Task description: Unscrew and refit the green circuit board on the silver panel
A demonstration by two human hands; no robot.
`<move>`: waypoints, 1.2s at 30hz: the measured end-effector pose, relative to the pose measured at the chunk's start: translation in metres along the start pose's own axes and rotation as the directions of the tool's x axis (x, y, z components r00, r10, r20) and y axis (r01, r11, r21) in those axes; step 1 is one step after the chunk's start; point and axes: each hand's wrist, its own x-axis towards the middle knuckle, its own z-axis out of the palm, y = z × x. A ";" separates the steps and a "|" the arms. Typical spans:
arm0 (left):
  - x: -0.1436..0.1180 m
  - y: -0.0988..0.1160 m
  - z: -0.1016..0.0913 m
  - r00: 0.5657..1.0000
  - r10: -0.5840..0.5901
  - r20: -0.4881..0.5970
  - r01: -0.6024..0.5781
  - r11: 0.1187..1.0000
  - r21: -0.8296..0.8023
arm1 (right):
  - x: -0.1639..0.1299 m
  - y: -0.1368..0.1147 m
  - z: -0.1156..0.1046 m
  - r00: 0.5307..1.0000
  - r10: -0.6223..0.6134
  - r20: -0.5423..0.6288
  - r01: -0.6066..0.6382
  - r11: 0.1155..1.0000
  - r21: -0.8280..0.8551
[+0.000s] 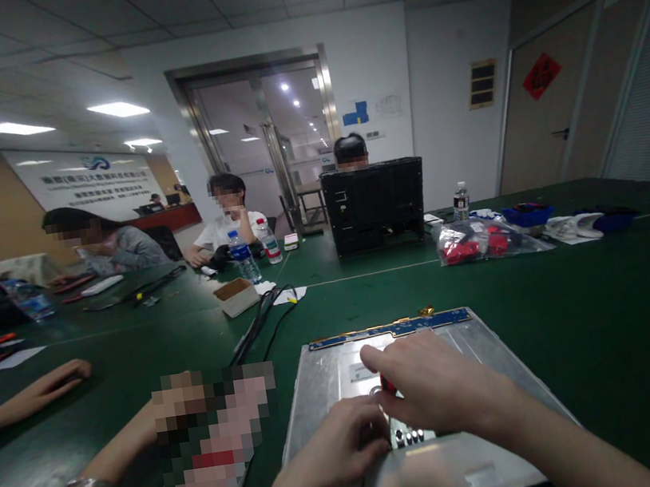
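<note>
A silvery metal panel (321, 389) lies flat on the green tabletop (627, 330), with a blue circuit strip (386, 332) along its far edge and a small circuit board (409, 435) near its middle. The right hand (429, 382) is closed around a red object (388, 385); the left hand (350, 443) curls close beside it, its grip hidden. Leftward is a co-worker's hand (178, 405); farther off are black cables (256, 317), a clear bag (485, 243) and a black case (377, 204)

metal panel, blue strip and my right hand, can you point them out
metal panel (442, 475): head view, bare part near its lower edge
blue strip (374, 333): head view, about its middle
right hand (432, 377): head view, back of the hand
</note>
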 end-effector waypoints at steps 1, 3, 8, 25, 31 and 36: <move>0.000 -0.001 0.000 1.000 -0.006 -0.001 0.006 1.000 -0.009 | 0.000 0.000 0.000 1.000 0.007 0.000 -0.007 1.000 -0.001; -0.001 -0.001 0.001 1.000 -0.018 -0.009 0.018 1.000 -0.026 | 0.000 0.000 0.000 1.000 0.008 -0.003 -0.008 1.000 -0.003; -0.001 0.002 0.001 0.999 -0.052 0.002 0.052 0.998 -0.032 | 0.003 -0.001 0.000 1.000 0.013 -0.022 -0.014 1.000 -0.026; 0.001 0.007 -0.002 1.000 0.025 -0.016 -0.025 1.000 0.008 | -0.002 0.004 0.000 0.996 -0.090 -0.014 0.091 0.993 0.074; 0.000 0.006 -0.003 0.999 -0.013 -0.030 0.014 0.999 0.039 | -0.003 0.000 -0.001 1.000 -0.028 -0.006 0.028 0.999 0.018; -0.002 -0.001 0.004 0.999 -0.040 -0.008 0.040 0.998 -0.046 | -0.002 -0.006 -0.006 1.000 0.002 0.010 -0.002 1.000 -0.002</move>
